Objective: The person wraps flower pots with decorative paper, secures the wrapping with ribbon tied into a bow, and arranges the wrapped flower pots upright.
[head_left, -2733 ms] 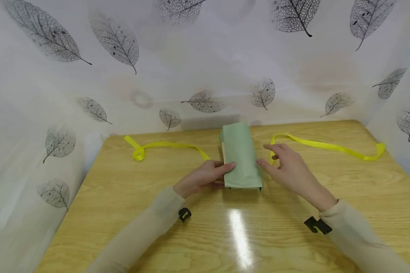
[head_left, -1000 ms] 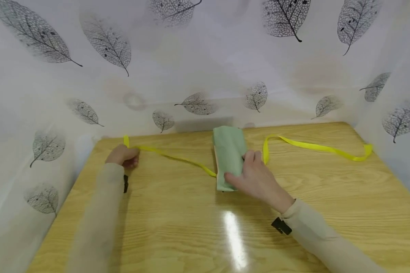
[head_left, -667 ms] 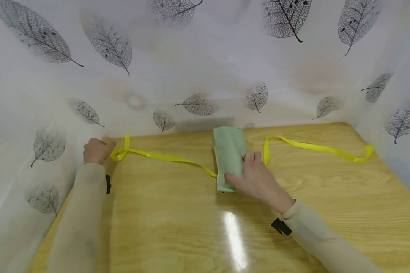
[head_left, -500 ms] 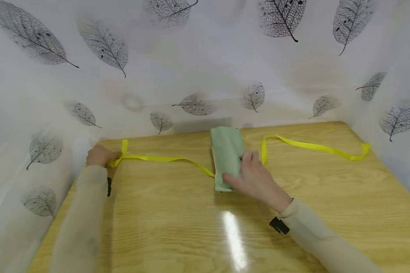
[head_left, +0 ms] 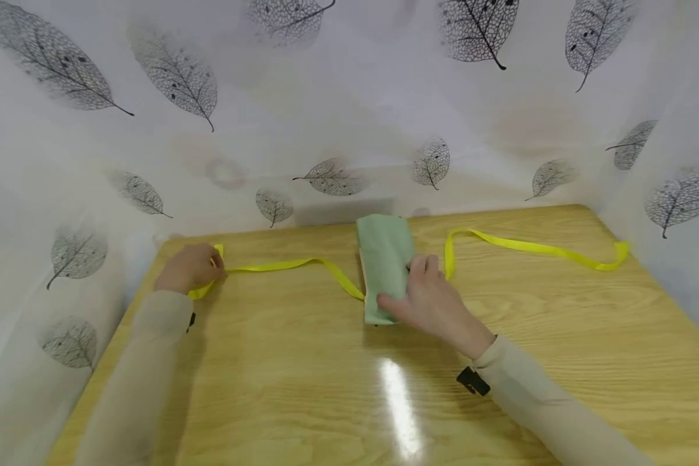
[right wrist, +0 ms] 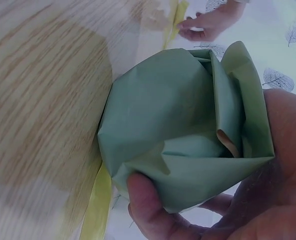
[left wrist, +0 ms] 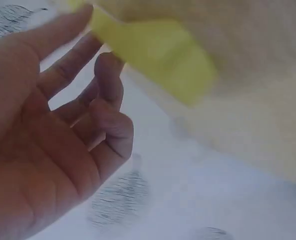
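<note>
Gripping green packet (head_left: 383, 265), right fingers (head_left: 424, 268) curled

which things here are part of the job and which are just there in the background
Part of the job:
green package, held by the right hand
yellow ribbon, pinched by the left hand

Just there:
wood-grain table
leaf-print sheet around it
black clip by the right wrist

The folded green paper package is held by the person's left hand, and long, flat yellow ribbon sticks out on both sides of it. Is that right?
Not quite: the head view shows the person's right hand holding the folded green paper package. The long, flat yellow ribbon does stick out on both sides.
</note>
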`<state>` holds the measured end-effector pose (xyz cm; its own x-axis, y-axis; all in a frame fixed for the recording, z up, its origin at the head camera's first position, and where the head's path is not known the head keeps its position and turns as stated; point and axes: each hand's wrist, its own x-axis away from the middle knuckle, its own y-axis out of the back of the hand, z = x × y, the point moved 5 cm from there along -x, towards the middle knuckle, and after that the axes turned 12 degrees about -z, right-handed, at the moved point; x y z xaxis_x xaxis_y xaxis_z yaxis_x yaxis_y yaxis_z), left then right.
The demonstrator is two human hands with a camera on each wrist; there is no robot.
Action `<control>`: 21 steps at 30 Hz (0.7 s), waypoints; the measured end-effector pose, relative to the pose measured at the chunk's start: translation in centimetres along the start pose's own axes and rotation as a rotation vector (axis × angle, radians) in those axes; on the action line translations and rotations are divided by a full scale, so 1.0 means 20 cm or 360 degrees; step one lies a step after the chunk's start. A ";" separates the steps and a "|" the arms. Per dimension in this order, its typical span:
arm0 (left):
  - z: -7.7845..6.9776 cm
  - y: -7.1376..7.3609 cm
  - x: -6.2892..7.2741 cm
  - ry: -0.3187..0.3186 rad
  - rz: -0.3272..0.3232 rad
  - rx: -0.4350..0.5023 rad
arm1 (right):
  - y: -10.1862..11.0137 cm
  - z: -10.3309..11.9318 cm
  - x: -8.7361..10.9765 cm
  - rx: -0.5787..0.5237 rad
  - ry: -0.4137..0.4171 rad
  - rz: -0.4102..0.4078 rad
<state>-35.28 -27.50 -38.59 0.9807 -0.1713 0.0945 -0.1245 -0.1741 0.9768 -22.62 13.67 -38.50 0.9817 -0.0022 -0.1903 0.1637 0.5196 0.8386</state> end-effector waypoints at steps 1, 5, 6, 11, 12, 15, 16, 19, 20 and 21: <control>-0.05 0.00 -0.01 -0.0027 -0.0028 0.0015 | 0.00 0.00 0.00 0.0002 0.0003 -0.0003; -0.28 -0.04 -0.06 -0.0291 -0.0069 0.0103 | 0.00 0.00 -0.01 0.0024 0.0010 -0.0037; -0.33 -0.06 -0.08 -0.0359 -0.0066 0.0112 | 0.00 0.01 -0.01 0.0028 0.0011 -0.0044; -0.42 -0.13 -0.13 -0.0491 -0.0078 0.0095 | -0.01 0.01 -0.01 0.0024 0.0004 -0.0032; -0.41 -0.13 -0.14 -0.0491 -0.0099 0.0092 | -0.01 0.02 -0.01 0.0024 -0.0002 -0.0026; -0.38 -0.15 -0.14 -0.0493 -0.0136 0.0098 | -0.01 0.02 -0.01 0.0032 -0.0011 -0.0018; -0.36 -0.15 -0.14 -0.0503 -0.0151 0.0091 | -0.01 0.02 -0.01 0.0037 -0.0010 -0.0019; -0.28 -0.16 -0.12 -0.0462 -0.0167 0.0156 | -0.01 0.02 -0.02 0.0044 -0.0002 -0.0021; -0.26 -0.16 -0.11 -0.0455 -0.0168 0.0205 | -0.01 0.02 -0.02 0.0045 0.0001 -0.0020; -0.24 -0.16 -0.10 -0.0430 -0.0149 0.0259 | -0.02 0.02 -0.02 0.0045 0.0000 -0.0017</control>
<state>-36.09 -21.94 -40.89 0.9162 -0.3947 -0.0697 -0.0798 -0.3501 0.9333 -22.95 13.20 -38.56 0.9799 -0.0076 -0.1995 0.1770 0.4950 0.8507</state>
